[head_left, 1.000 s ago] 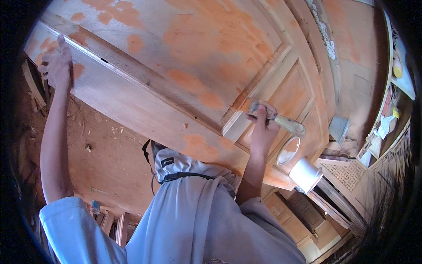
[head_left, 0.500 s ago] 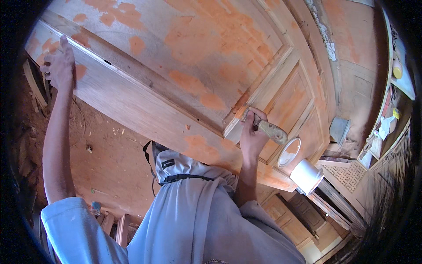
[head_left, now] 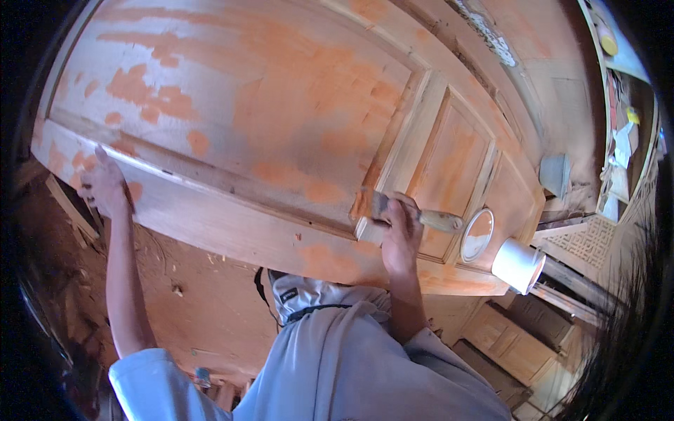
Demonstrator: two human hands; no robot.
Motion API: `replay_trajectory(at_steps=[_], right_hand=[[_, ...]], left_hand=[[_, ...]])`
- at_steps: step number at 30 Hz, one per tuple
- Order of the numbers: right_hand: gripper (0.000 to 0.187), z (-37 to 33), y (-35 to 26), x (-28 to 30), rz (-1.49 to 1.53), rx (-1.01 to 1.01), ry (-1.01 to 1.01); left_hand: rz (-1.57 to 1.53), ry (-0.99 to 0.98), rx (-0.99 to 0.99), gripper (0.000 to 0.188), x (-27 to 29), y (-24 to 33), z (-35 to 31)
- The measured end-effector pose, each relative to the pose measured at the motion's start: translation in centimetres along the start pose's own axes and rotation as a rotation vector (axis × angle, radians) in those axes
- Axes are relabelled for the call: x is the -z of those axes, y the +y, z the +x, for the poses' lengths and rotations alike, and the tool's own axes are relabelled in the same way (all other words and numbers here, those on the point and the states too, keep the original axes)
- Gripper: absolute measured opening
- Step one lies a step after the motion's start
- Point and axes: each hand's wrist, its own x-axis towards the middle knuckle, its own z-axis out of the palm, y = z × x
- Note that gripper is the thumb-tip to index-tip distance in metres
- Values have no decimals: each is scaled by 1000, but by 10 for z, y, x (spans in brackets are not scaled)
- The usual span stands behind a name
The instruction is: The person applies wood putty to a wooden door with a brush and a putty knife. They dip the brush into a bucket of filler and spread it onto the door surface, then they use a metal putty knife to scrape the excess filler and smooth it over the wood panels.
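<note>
A large wooden door (head_left: 281, 126) lies flat and fills most of the view; it has raised frames, sunken panels and many orange patches. Its near long edge runs from the lower left to the lower right, and below this edge there is open floor (head_left: 203, 309) with dust and wood scraps. The left hand (head_left: 105, 186) rests on this near edge, close to the door's left corner, with the fingers laid flat on the wood and holding nothing. The right hand (head_left: 400, 235) is closed around the pale handle of a paintbrush (head_left: 421, 216). The brush lies on the door at the lower corner of a frame between the big panel and a smaller panel; its bristles point to the left and touch an orange spot, and the handle sticks out to the right of the hand. Right of the brush, on the door, stands an open tin (head_left: 477, 235) with pale content, and a white container (head_left: 518, 265) sits just beside it at the door's right end. Beyond the door's right end are a lattice panel (head_left: 583, 242) and wooden boards, so room is narrow there.
</note>
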Motion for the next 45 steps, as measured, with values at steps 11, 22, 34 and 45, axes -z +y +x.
replay_trajectory(at_steps=[11, 22, 34, 45], right_hand=[[21, -12, -26, 51, -88, -69, 3], [30, -21, -37, 88, -11, -212, 70], [23, 27, -6, 134, 6, 2, 266], [31, 39, 8, 126, 88, -35, 339]], left_hand=[[49, 36, -14, 99, -10, -10, 7], [31, -13, 6, 96, -2, -2, 6], [-379, -133, -304, 66, -25, -65, 62], [-326, -94, -358, 74, -26, -105, 105]])
